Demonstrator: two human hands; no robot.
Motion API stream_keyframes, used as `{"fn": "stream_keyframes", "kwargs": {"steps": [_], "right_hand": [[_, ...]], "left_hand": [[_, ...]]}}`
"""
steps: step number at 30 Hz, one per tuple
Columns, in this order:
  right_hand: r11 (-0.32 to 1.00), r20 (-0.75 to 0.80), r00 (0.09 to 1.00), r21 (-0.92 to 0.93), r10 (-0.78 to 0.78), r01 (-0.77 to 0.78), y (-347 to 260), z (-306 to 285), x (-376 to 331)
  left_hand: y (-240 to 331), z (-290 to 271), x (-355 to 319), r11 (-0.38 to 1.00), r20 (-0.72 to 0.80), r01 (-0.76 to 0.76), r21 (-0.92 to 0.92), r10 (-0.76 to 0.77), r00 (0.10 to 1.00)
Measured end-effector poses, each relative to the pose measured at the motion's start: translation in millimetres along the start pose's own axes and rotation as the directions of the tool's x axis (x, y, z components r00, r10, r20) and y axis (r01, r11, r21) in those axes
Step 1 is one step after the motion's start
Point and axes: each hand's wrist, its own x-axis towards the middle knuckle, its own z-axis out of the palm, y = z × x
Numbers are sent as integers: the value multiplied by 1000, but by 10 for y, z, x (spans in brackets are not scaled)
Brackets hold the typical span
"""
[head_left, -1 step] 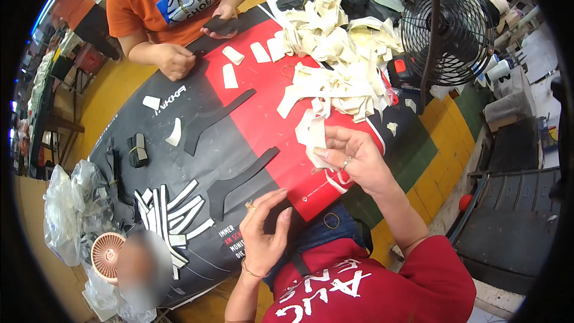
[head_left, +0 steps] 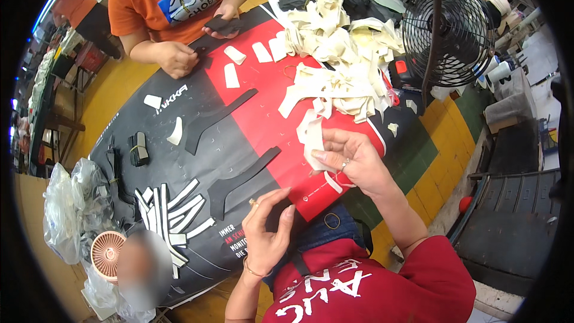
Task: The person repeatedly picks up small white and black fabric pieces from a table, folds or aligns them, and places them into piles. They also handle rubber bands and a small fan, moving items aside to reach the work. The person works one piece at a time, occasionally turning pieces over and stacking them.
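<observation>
The right hand (head_left: 353, 164) pinches a cream strip (head_left: 312, 137) lifted clear of the heap (head_left: 341, 66) on the desk (head_left: 197, 161), while the left hand (head_left: 269, 227) curls around a dark piece (head_left: 276, 215), close to the body.

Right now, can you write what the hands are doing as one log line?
left hand: holds black piece | right hand: holds white strip | table: white strip pile, black strips

Single fisheye view from the head, looking steeply down and slightly forward over the tabletop (head_left: 239, 137), close above the left hand (head_left: 269, 233) and right hand (head_left: 353, 164); straight edges bent near the rim, dark corners around
</observation>
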Motion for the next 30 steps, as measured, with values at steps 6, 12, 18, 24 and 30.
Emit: {"fn": "stream_keyframes", "kwargs": {"steps": [6, 12, 18, 24, 30], "right_hand": [[989, 17, 1000, -150, 5, -2, 108, 245, -49], [22, 600, 635, -718, -486, 695, 356, 437, -135], [5, 403, 688, -861, -604, 509, 253, 110, -179], [557, -271, 684, -796, -677, 236, -79, -519, 106], [267, -72, 816, -958, -573, 103, 133, -658, 329]], "left_hand": [[59, 101, 109, 839, 48, 194, -508, -198, 979], [-122, -97, 40, 750, 70, 251, -612, -265, 962], [-137, -175, 180, 896, 21, 219, -387, -229, 973], [-156, 477, 1138, 844, -61, -167, 510, 229, 972], [-214, 693, 1267, 804, -3, -97, 587, 121, 993]]}}
